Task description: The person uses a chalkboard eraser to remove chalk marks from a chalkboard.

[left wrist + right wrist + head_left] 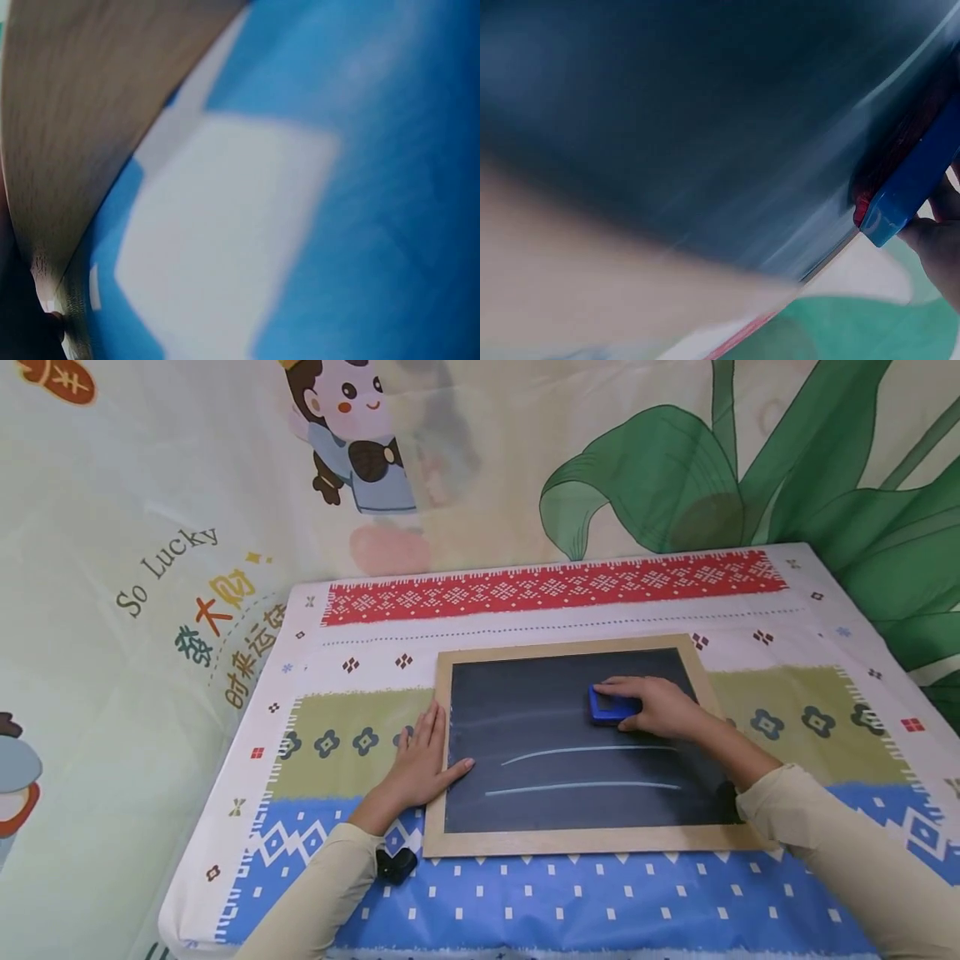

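Note:
A blackboard (555,810) in a light wooden frame lies on the table, with two pale chalk lines (585,786) across its lower half. My right hand (660,706) grips a blue board eraser (611,708) by its sides over the upper right of the board. In the right wrist view, the eraser (911,191) shows a dark reddish pad against the board, beside faint smears. On the board's left edge rests my left hand (420,764), fingers straight along the frame and thumb reaching over the black surface. The left wrist view shows only the wooden frame (90,112) and cloth.
A patterned tablecloth (525,893) in blue, green, white and red covers the table. Behind it hangs a printed backdrop (480,468) with a cartoon figure and large green leaves. A small black wrist device (396,865) sits at the left cuff.

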A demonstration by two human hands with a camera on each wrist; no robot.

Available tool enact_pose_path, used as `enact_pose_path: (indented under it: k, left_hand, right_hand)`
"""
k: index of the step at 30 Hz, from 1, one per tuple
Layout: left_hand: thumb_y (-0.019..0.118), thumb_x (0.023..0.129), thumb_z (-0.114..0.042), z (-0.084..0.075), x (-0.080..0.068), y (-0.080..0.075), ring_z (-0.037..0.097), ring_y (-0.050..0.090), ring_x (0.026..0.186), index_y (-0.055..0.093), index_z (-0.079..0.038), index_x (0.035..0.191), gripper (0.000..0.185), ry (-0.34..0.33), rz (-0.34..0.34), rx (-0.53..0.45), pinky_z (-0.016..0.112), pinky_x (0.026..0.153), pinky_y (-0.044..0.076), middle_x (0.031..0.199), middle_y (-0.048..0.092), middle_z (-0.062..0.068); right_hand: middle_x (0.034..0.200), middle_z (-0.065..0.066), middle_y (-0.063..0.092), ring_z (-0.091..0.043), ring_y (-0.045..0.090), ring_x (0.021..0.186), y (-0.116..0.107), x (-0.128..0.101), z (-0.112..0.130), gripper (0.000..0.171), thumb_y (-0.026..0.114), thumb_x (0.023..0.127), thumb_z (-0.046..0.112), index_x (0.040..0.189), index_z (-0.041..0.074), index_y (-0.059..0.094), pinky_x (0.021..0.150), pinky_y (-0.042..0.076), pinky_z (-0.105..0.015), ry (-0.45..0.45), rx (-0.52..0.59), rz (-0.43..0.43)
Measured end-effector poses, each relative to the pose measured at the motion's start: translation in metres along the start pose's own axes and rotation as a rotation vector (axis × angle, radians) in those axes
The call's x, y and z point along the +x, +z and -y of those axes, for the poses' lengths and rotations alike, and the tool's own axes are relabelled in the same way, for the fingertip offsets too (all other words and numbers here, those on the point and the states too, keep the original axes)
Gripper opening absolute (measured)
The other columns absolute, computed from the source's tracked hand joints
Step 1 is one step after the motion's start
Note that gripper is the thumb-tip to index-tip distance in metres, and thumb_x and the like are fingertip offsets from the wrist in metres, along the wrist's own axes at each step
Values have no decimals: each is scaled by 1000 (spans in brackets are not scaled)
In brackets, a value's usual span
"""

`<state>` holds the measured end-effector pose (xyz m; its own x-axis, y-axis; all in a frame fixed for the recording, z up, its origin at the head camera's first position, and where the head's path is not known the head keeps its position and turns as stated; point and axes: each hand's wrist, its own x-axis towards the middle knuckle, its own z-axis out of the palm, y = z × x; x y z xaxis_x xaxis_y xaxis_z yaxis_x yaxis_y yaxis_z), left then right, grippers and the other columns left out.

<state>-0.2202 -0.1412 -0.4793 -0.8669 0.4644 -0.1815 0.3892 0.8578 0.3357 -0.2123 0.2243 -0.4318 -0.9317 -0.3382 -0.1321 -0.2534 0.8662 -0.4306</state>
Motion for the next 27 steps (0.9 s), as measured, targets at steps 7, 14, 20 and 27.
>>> enact_pose_path:
  k: [7, 14, 20, 27]
  left_hand:
    - [43, 88, -59, -1, -1, -1, 32, -1, 141, -9, -7, 146, 94, -12, 15, 5, 59, 107, 1, 153, -13, 9]
    - [43, 87, -59, -4, -3, -2, 32, 1, 141, -8, -7, 146, 94, -31, 8, 1, 59, 108, 1, 154, -11, 10]
    - [43, 88, -59, -4, -4, -2, 32, 0, 141, -6, -6, 146, 92, -25, 9, 8, 59, 107, 2, 154, -12, 9]
    - [42, 88, -59, -5, -2, -2, 31, -1, 141, -5, -5, 146, 92, -21, 15, -2, 59, 108, 1, 154, -13, 9]
  right_hand:
    - [136, -16, 47, -38, 43, 124, 18, 33, 53, 61, 72, 78, 15, 134, 16, 49, 102, 26, -59, -75, -23, 51]
    - [137, -13, 46, -35, 45, 124, 32, 62, 105, 61, 71, 79, 19, 135, 19, 47, 102, 31, -54, -148, -48, 123]
    - [136, -11, 48, -29, 47, 124, 48, 81, 137, 62, 72, 78, 20, 135, 20, 47, 103, 31, -50, -194, -84, 126]
    - [136, -11, 48, -27, 45, 125, 59, 88, 155, 61, 71, 78, 17, 134, 20, 48, 105, 27, -52, -212, -65, 92]
